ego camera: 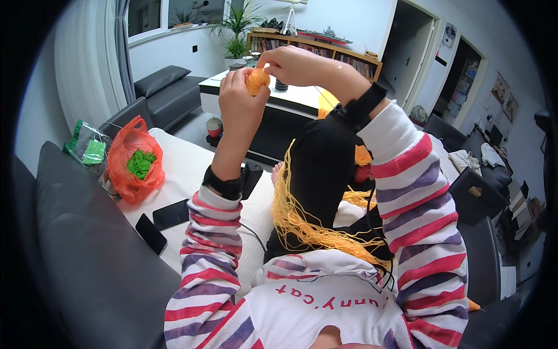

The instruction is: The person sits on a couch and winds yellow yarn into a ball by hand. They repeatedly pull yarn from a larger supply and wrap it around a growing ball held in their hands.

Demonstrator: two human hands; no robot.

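Raised in front of me is a small ball of orange-yellow yarn [258,81]. My left hand [243,94] grips it from the left, with the fingers curled around its side. My right hand [294,65] is bent over from the right, its thumb and fingertips pressed against the top of the ball. A long loose hank of yellow yarn [305,229] drapes over my black-trousered knee [322,170] and across my lap. More yellow yarn [361,198] lies beyond that leg. Both wrists wear black straps.
On the pale seat cover [187,161] to the left stands a red plastic bag [135,168] holding green yarn [141,164]. Two dark phone-like devices [150,233] lie nearby. Ahead stands a white-topped table [296,98], with yellow material [328,102] at its right end.
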